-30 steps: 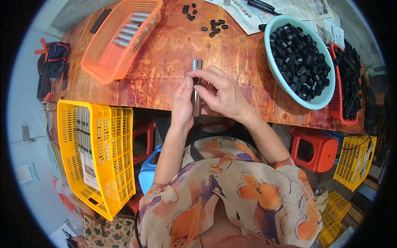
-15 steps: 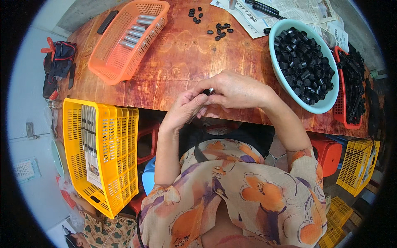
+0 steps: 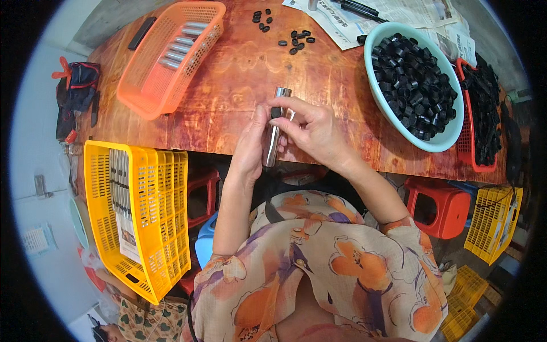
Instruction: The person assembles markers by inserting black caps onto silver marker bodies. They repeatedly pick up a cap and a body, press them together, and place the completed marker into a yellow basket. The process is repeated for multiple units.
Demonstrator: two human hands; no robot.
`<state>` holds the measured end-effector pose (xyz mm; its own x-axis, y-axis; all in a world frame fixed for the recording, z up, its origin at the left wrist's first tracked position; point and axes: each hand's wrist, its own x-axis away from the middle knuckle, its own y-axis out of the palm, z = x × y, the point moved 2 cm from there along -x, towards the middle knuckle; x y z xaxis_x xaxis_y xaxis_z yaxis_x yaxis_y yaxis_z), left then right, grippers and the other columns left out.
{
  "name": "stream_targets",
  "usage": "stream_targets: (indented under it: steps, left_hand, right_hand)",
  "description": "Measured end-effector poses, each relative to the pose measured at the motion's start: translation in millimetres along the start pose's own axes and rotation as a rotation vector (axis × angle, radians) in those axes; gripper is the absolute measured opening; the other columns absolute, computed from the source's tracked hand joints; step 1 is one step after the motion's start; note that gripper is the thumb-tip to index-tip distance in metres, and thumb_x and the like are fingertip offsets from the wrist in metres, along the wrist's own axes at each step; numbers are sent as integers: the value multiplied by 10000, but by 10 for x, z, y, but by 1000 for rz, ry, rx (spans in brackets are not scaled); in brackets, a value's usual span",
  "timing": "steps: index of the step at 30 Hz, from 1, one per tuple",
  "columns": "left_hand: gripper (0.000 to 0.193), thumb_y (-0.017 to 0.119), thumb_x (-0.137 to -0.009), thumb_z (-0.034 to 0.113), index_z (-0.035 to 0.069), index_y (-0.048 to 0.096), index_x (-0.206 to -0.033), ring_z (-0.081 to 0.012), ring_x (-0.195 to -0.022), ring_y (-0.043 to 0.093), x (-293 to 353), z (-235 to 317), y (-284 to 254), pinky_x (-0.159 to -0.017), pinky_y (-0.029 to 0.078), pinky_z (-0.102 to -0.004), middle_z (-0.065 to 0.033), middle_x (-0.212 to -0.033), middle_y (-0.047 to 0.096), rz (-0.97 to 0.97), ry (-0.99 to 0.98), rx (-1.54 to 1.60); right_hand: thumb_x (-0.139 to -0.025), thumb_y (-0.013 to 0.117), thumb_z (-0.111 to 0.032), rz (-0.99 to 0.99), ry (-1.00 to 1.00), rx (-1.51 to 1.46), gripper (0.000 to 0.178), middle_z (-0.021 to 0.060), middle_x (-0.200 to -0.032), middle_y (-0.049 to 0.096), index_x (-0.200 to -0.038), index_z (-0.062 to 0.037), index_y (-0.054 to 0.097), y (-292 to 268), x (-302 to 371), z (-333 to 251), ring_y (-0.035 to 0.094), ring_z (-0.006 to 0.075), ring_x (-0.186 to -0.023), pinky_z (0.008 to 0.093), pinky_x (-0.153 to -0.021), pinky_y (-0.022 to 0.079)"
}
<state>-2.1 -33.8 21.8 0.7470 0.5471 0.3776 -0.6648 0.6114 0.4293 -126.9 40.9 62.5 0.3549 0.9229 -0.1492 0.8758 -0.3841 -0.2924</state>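
Note:
My left hand [image 3: 249,145] is closed around a shiny metal tube [image 3: 272,147], held nearly upright over the table's near edge. A small black ring [image 3: 276,112] sits around the tube near its upper end. The thumb and forefinger of my right hand [image 3: 319,132] pinch that ring; its other fingers are partly hidden behind the tube. Beyond my hands, several loose black rings [image 3: 294,43] lie on the wooden table [image 3: 245,74]. More metal tubes [image 3: 181,47] rest in an orange basket [image 3: 145,97] at the far left.
On the right stand a pale-blue basin [image 3: 373,80] of black caps and a red basket [image 3: 467,151] of black parts. Newspaper [image 3: 342,34] covers the far edge. A yellow crate [image 3: 165,216] with banded tubes is at my left, a red stool [image 3: 439,208] at my right.
The tube has swung from mostly hidden between my hands to nearly upright and in plain sight. My right hand has shifted slightly down and right, its fingers now on the ring.

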Motion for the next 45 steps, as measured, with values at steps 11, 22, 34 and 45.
stream_targets:
  steps: [11,22,34,45]
  left_hand:
    - [285,434,-974,312,72,547,-1075,-78,-650,577,4,-16,78,-517,471,-196,-25,-862,604,113,96,107]
    - [297,472,-960,331,73,558,-1079,-104,-740,615,-7,-57,119,-597,515,-236,-39,-888,620,103,93,162]
    - [399,518,-926,361,65,482,-1192,-179,-776,532,-1,-195,190,-686,470,-303,-76,-976,567,-102,-105,571]
    - [351,411,-978,308,32,475,-1185,-165,-736,488,41,-175,224,-633,432,-274,-70,-926,537,-169,-61,583]
  right_hand:
    - [-756,695,-120,206,-142,166,252,78,-562,589,-998,-91,632,119,124,29,612,225,-498,301,-474,474]
    - [-764,684,-105,365,-93,16,211,76,-542,572,-966,-95,623,224,219,193,601,211,-475,302,-438,454]
    - [-838,611,-26,-2,-121,-105,170,37,-659,626,-1005,-13,640,-195,62,117,595,72,-550,210,-503,465]
    - [-843,601,-44,222,-75,-166,203,50,-681,635,-1043,-16,622,-171,137,181,585,47,-567,206,-499,461]
